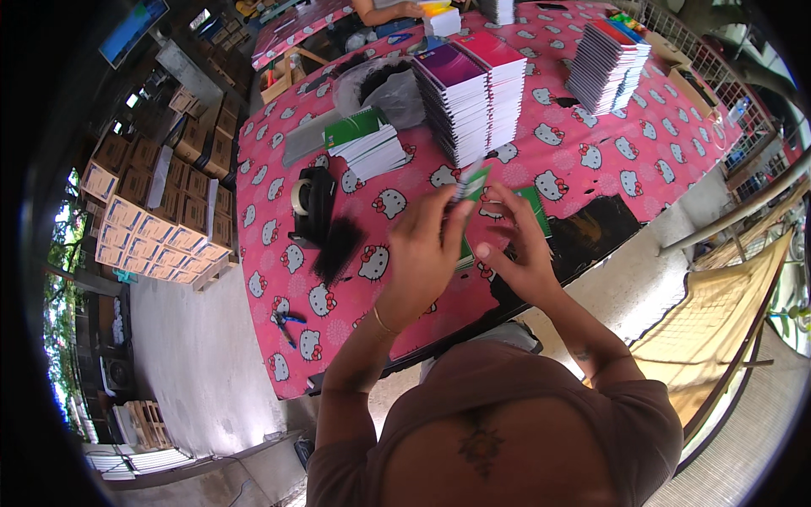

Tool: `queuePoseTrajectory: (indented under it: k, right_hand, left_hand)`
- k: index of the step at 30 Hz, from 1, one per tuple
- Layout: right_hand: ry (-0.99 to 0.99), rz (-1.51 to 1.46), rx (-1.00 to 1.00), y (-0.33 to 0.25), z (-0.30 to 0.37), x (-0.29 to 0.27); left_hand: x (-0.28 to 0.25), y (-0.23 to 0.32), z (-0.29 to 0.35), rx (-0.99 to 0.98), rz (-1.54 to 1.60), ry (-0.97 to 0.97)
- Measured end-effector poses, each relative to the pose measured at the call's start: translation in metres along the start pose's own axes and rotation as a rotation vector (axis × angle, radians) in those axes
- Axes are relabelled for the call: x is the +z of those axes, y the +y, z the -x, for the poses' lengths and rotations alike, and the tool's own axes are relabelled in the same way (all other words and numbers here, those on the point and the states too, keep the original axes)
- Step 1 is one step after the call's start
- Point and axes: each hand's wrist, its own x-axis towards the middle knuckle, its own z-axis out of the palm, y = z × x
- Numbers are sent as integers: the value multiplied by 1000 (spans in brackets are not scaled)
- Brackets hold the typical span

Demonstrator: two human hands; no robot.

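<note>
My left hand (429, 249) grips a small green-covered notebook (475, 179), tilted up on edge, its lower part largely hidden behind my fingers. Close on its right, my right hand (525, 252) has thumb and fingers curved and apart, with nothing visible between them. Beneath and behind that hand, another green cover (534, 206) lies on the table near its edge. Farther off to the left, a loose pile of spiral notebooks (368, 154) has a green cover on top.
Tall stacks of spiral notebooks (460, 127) stand beyond my hands, another stack (610, 72) at right. A black tape dispenser (314, 207), a black bristly piece (340, 249) and blue-handled pliers (289, 323) lie left on the pink table (338, 355). Cartons (156, 228) stand left; a person (389, 12) works opposite.
</note>
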Motion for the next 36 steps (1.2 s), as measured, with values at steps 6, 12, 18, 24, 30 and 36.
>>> queuePoseTrajectory:
  k: [6,12,18,24,30,36]
  right_hand:
    - [-63,-995,629,20,-20,-52]
    - [123,-151,465,159,17,-106]
    - [-100,507,33,137,23,-50]
    - [-390,185,137,106,18,-6]
    - [-329,83,280,135,53,-6]
    - [-290,216,204,131,65,2]
  left_hand:
    - [7,-35,20,622,-314,-126]
    - [6,-91,99,209,-447,-281]
    - [-4,-103,121,59,-395,-393]
    - [8,-109,124,107,-472,-315]
    - [-2,-106,102,-123,-161,-259]
    - [-7,-102,94,-135,-196,-175]
